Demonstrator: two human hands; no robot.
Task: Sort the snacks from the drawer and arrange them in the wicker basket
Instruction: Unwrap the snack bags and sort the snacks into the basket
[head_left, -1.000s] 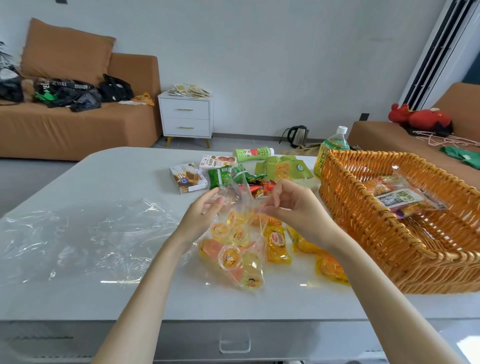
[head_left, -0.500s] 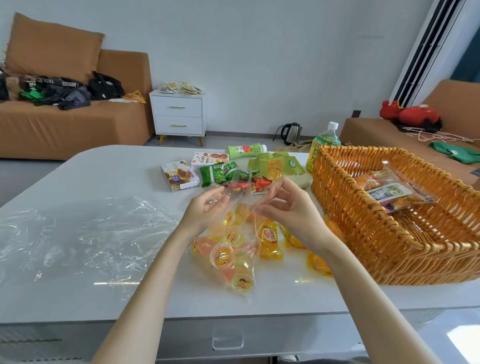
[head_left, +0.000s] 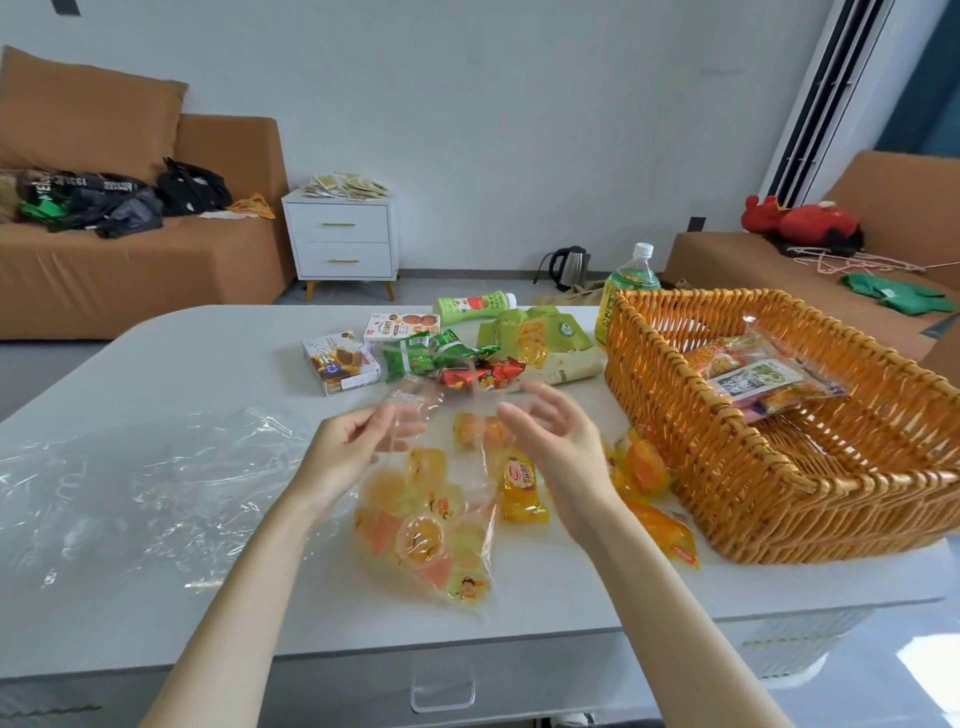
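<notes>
Head view, left hand (head_left: 353, 452) blurred behind clear bag (head_left: 423, 540), grip unclear

Both bare forearms reach in from below and lean inward, so the hands come close together, palms turned toward each other. The left hand (head_left: 358, 447) sits a touch lower, wrist straight and thumb on top. Its fingers (head_left: 402, 439) curl loosely round the clear film of the bag (head_left: 421, 519), holding it up by its top. The right hand (head_left: 550, 441) is just apart from the left and holds nothing. Its fingers (head_left: 540, 402) are spread and gently bent, the tips blurred, with the thumb toward the left hand. The right forearm runs the steeper slant of the two.
</notes>
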